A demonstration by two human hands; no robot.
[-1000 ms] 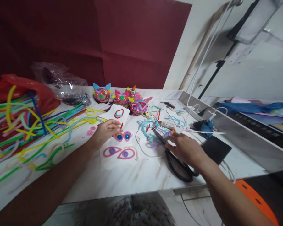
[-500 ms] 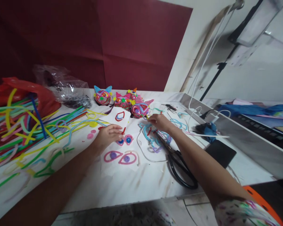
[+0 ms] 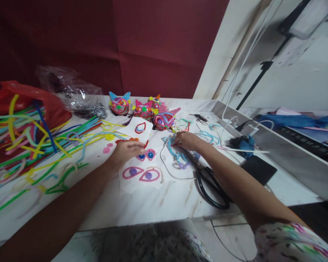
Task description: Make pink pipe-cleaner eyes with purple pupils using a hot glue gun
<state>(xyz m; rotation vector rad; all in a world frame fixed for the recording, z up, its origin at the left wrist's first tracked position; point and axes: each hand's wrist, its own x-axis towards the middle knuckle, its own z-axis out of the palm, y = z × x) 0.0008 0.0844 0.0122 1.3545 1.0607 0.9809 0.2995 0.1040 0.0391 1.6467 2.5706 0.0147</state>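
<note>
My left hand [image 3: 128,150] hovers over or rests on the white paper [image 3: 129,127], fingers stretched out and thumb apart. By its fingertips lies a short red pipe-cleaner piece [image 3: 146,144]. Just below are two round pink-rimmed eyes with blue centres [image 3: 151,154]; nearer me are pink almond-shaped eyes with purple centres [image 3: 149,175]. My right hand [image 3: 186,139] is bent down with fingers drawn together over light-blue pipe-cleaner scraps [image 3: 171,147]. Its fingertips are mostly hidden, so what they pinch cannot be made out. Black-handled scissors [image 3: 211,185] lie beneath the right forearm.
Several colourful cat-faced ornaments [image 3: 143,111] stand at the back. Loose pipe cleaners [image 3: 43,142] spread across the left, beside a red bag [image 3: 34,98] and a clear plastic bag [image 3: 79,94]. At right are a black flat object [image 3: 259,170], cables and the raised table edge [image 3: 276,156].
The view has shifted slightly. My left hand's fingers have come closer together and uncovered an orange piece behind them. My right hand has stayed over the scraps, its fingers bent lower.
</note>
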